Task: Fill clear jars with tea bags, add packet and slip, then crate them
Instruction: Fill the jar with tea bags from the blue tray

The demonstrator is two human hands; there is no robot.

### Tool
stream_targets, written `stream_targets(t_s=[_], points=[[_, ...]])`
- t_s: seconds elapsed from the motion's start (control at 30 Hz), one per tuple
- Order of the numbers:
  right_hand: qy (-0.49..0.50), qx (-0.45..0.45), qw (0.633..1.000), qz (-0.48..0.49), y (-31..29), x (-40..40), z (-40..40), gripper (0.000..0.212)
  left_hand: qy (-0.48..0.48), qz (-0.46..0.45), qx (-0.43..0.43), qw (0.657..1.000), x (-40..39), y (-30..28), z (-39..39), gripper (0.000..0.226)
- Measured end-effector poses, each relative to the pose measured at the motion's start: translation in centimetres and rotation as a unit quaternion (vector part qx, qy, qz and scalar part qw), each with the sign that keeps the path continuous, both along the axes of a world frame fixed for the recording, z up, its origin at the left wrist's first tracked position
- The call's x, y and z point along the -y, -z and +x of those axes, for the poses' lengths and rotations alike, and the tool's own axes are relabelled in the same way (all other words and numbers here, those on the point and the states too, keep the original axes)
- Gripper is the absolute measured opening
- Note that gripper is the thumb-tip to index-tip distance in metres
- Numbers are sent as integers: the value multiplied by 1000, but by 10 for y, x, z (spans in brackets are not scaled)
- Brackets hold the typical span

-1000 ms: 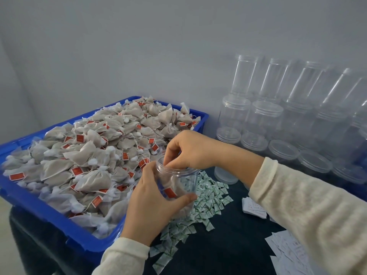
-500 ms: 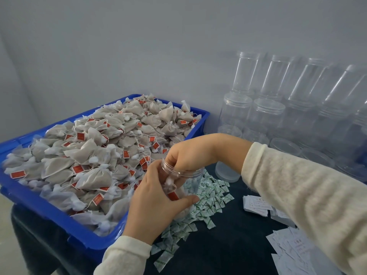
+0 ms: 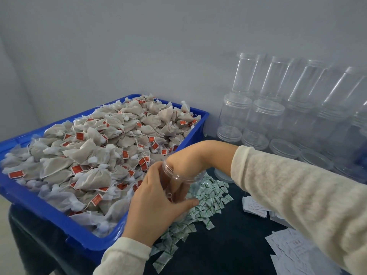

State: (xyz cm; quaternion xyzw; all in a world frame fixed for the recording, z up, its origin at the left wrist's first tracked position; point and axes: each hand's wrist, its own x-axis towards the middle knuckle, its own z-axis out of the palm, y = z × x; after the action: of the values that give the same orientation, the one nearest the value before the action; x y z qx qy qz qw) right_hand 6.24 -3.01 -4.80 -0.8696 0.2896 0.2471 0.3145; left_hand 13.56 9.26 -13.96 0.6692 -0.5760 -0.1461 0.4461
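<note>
1. Right now we see our left hand (image 3: 153, 203) wrapped around the side of a clear jar (image 3: 181, 185), thumb on the near wall and fingers curled round it, holding it just above the table (image 3: 228, 245).
2. Our right hand (image 3: 178, 187) is pushed down through the jar's open mouth as far as the wrist; its fingers show dimly through the plastic, but we cannot tell whether they are curled on anything or loose.
3. Both arms wear cream knit sleeves (image 3: 288, 191), and the right forearm crosses over from the right side of the view.
4. Just to the left of the jar, touching our left hand, stands a blue crate (image 3: 59, 219) heaped with tea bags (image 3: 95, 155), pale mesh pouches with small red tags.
5. Under and around the jar lies a scatter of small white-and-green packets (image 3: 210, 197) on the dark table.
6. Further right, near the packets, sits a small stack of white paper slips (image 3: 254, 207), with more slips (image 3: 288, 249) spread loosely at the near right corner.
7. Behind our right arm, along the grey wall (image 3: 139, 46), stand rows of empty jars (image 3: 266, 116), some stacked two high and some lidded, with several loose lids (image 3: 285, 147) lying flat in front of them.
</note>
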Motion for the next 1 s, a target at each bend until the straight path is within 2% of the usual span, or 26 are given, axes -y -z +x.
stream_targets(t_s=[0.1, 0.17, 0.3, 0.43, 0.5, 0.6, 0.7, 0.83, 0.9, 1.0], points=[[28, 14, 996, 85, 2, 1, -8, 21, 7, 5, 31, 999, 0, 2, 0, 106], [31, 20, 994, 106, 2, 0, -11, 22, 8, 6, 32, 999, 0, 2, 0, 106], [27, 19, 998, 60, -3, -2, -6, 22, -1, -3, 14, 1000, 0, 1, 0, 101], [-42, -22, 998, -37, -19, 0, 0, 25, -3, -12, -32, 999, 2, -1, 0, 84], [-47, -18, 998, -38, -31, 3, 0, 25, -3, -13, -52, 999, 2, -1, 0, 84], [-9, 28, 999, -26, -51, 15, -4, 21, -7, -9, -66, 998, 2, -1, 0, 95], [46, 110, 992, -38, -67, 33, -6, 15, -7, -1, -84, 996, 2, -1, 0, 102], [153, 199, 956, -150, -46, 76, 4, 18, -19, 11, -112, 993, 3, -3, 0, 119], [182, 203, 941, -199, -22, 95, 13, 18, -32, 12, -133, 991, 4, -5, 0, 113], [201, 207, 936, -201, 18, 108, 28, 24, -45, 3, -162, 986, 6, -7, -1, 93]])
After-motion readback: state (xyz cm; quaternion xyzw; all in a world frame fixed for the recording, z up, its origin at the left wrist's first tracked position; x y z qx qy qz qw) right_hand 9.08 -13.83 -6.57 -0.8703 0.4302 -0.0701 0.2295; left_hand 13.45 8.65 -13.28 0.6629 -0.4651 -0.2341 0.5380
